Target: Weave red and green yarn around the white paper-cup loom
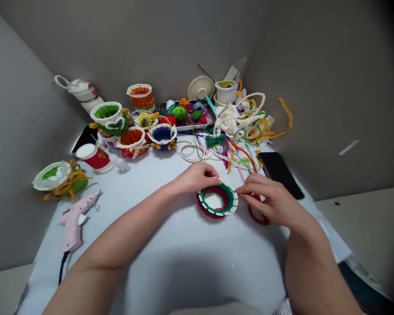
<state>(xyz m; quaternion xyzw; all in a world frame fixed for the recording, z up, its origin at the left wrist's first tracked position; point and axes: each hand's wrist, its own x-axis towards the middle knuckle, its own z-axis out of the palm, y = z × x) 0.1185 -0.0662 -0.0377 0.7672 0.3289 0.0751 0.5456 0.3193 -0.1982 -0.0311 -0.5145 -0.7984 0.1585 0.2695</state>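
A small woven yarn basket, green inside and red outside with white slats round its rim, sits on the table in front of me. My left hand grips its far-left rim between thumb and fingers. At the right side of the rim, my right hand is closed in a pinch. Whatever lies between those fingertips is too small to make out. A red loop, partly hidden, lies under my right hand; I cannot tell its kind.
A pink glue gun lies at the left, near a paper cup. Finished yarn baskets stand at the back left. Behind are a tray of yarn balls and a heap of lace and yarn. A phone lies right.
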